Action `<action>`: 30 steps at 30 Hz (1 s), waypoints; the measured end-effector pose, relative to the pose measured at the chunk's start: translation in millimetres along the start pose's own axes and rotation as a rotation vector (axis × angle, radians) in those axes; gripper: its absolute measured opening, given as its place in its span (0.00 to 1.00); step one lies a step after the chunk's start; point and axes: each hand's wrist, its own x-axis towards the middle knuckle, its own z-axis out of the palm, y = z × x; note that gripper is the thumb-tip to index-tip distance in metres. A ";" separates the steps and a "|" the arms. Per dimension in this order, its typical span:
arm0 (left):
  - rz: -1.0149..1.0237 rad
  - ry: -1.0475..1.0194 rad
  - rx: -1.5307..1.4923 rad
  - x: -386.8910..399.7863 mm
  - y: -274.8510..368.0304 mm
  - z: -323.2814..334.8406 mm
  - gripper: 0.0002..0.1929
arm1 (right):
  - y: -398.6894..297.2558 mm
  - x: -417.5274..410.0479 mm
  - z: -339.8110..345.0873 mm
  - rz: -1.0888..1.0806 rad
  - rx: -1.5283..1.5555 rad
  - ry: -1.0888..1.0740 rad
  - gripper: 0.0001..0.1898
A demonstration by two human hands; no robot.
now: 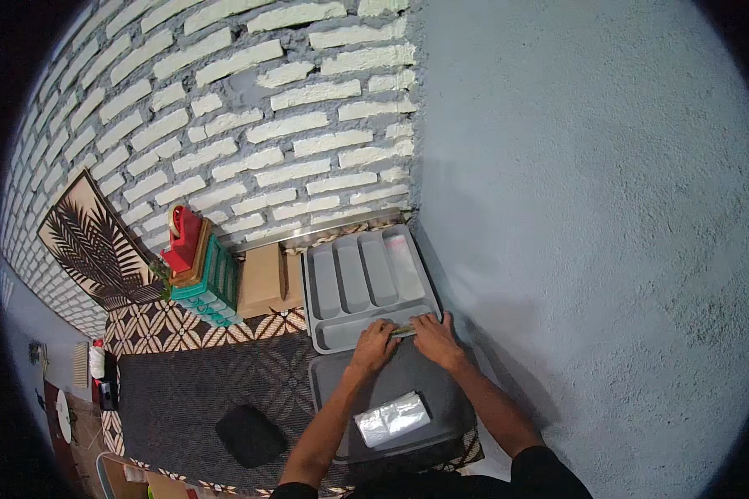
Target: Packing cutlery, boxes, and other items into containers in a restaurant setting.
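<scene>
A grey cutlery organiser tray (308,293) lies against the corner, with three bare long slots and a wide front compartment. Its rightmost long slot holds clear plastic sleeves (402,256) with a pink-red edge. Over the right part of the front compartment, my left hand (374,344) and my right hand (438,340) pinch a thin, narrow, pale greenish item (403,330) between them; fingers hide most of it. Below my wrists is a dark grey flat tray (337,430), bearing a stack of shiny clear plastic bags (393,419).
Left of the organiser are brown cardboard boxes (261,280) and a teal drawer unit (206,284) topped by a red tape dispenser (184,240). A black pouch-like object (251,435) lies on the dark mat (181,387). A grey wall (568,218) rises close on the right.
</scene>
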 end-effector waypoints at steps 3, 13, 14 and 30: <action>-0.015 -0.021 -0.075 -1.3 -0.5 -3.3 0.17 | -1.1 -8.8 -8.2 0.013 0.075 0.032 0.27; 0.041 0.405 -0.106 -50.7 26.8 -23.7 0.25 | -31.5 -47.8 -31.0 0.069 0.177 0.220 0.29; 0.030 0.394 -0.109 -66.7 28.3 -26.1 0.25 | -33.6 -55.4 -31.0 0.045 0.339 0.175 0.30; -0.555 0.084 -0.572 -208.4 61.7 -3.2 0.28 | -91.1 -117.1 -33.6 -0.153 0.416 -0.466 0.29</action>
